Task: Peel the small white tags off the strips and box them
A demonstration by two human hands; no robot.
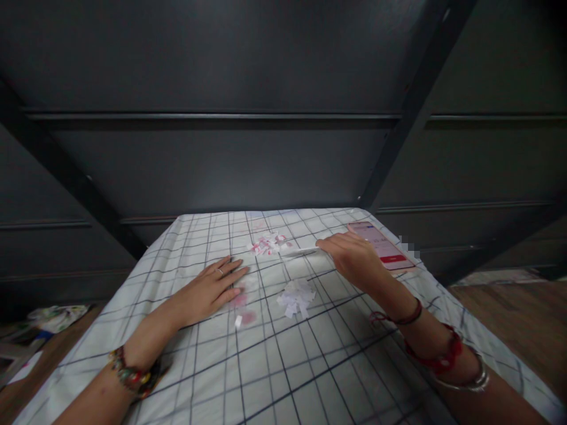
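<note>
In the head view, the person's two hands are above a surface covered with a white cloth with dark checked lines (212, 366). The left hand (215, 289) lies on this cloth with the palm down; it is open, the fingers are a little spread, and it grips nothing. It wears a thin ring (219, 271), and on the wrist is a bracelet of many-coloured beads (133, 378). Just beside the thumb there are blurred pink stains (248, 318), and at their near edge lies one small white rectangular scrap (238, 321).

The right hand (349, 257) is closed, and between its fingers it grips a thin, pale, slender tool (303, 250). The tool points to the left, toward a small heap of white and pink scraps (267, 243) on the far part of the surface. Its tip is blurred, so one cannot tell if it touches the heap. Nearer to the person, between the two hands, is a second heap, of plain white scraps (296, 298); the two heaps are apart.

Behind the right hand, a flat phone with a pink edge and a lit screen (392, 258) lies near the right border of the surface. Beyond the cloth stands a dark grey panelled wall (230, 165).
</note>
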